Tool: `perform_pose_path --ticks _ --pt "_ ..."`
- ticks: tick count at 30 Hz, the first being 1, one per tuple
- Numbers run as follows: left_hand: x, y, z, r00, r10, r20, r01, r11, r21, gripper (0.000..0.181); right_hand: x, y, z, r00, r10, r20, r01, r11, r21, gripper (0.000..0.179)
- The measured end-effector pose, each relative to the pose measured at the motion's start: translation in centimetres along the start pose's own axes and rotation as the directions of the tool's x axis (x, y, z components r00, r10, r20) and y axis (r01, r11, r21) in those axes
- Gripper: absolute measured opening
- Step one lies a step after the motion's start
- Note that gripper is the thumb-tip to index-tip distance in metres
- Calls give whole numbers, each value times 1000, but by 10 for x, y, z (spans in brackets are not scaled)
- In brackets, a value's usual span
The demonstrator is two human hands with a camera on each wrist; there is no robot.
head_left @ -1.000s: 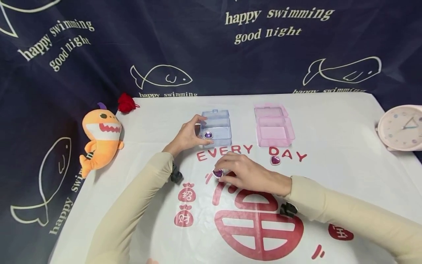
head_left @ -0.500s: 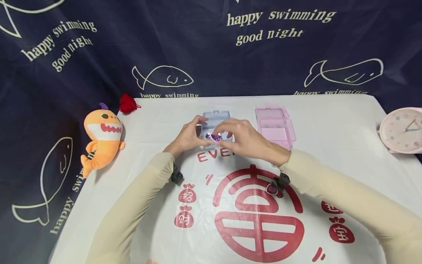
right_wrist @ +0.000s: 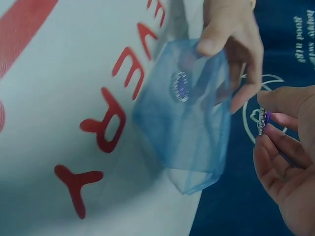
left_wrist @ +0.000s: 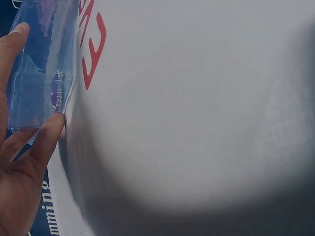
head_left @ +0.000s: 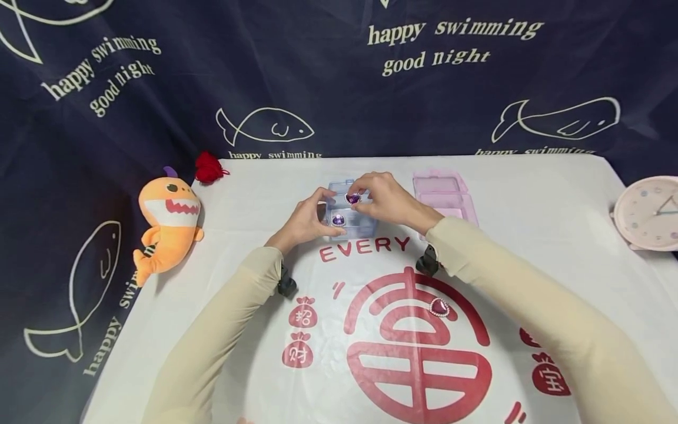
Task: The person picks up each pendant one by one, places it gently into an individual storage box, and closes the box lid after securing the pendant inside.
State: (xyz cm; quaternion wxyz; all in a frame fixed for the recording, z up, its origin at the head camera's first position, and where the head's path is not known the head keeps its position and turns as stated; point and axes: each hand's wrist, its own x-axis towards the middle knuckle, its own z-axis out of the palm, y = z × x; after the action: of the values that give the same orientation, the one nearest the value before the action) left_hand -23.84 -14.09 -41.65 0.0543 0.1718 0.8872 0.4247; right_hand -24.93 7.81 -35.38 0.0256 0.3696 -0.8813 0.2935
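Observation:
In the head view my left hand grips the left side of an open, clear blue plastic box, thumb at the front and fingers further back. A purple gem with a silver beaded rim lies inside, towards the box's left. Above the back of the box my right hand pinches a second purple gem between thumb and fingertips. The right wrist view shows this pinched gem edge-on, apart from the box. On the table print lies a reddish-purple gem with a similar rim.
An open pink plastic box stands right of the blue one, partly behind my right arm. An orange plush shark and a red bundle are at the left. A pale pink clock stands at the right edge of the white table.
My right hand has carried its purple gem from the table front up and back over the blue box. The right arm now covers the gem near "DAY". My left hand stays on the box.

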Motion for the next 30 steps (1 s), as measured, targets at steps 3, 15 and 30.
perform_pose_path --ticks 3,15,30 --pt "0 -1 1 1000 8 -3 -8 1000 -16 82 3 6 7 999 21 42 -20 1000 -8 22" --pt "0 -1 2 1000 7 1 -7 1000 -29 83 11 6 28 986 -16 169 42 988 -150 15" --pt "-2 0 1 1000 7 -3 -7 999 -31 84 17 -1 35 958 158 240 -73 942 -328 5"
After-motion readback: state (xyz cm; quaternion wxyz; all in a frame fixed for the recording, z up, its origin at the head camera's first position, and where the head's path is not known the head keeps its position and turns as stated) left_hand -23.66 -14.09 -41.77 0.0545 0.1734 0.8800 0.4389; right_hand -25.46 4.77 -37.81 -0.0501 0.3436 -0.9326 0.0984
